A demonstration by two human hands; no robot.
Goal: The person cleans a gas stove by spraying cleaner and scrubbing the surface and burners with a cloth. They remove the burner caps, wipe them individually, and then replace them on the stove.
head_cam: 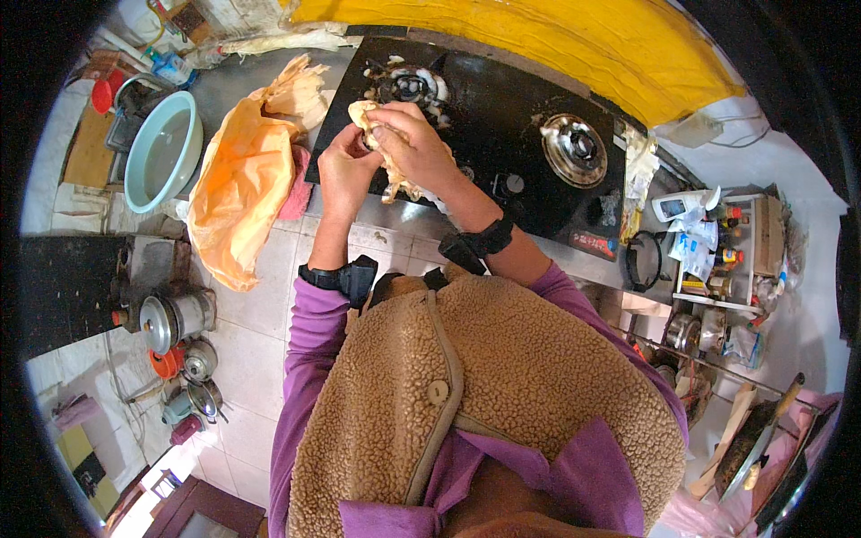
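Above the left front of a black glass gas hob (494, 121), my two hands are together. My right hand (422, 144) grips a crumpled pale yellow cloth (362, 113), whose loose folds hang below its fingers. The fingers of my left hand (345, 168) are curled around a small dark part (368, 140), pressed against the cloth; fingers hide most of that part. White foam lies on the left burner (410, 84) behind my hands and on the right burner (575, 151). A control knob (514, 183) sits at the hob's front.
Left of the hob, a crumpled orange plastic bag (239, 181) overhangs the counter edge, with a pink cloth (296, 188) beside it. A light-blue basin (163, 151) holds water. A black ring stand (642, 262) and a rack of bottles (726, 249) stand right. Pots (178, 323) are at left.
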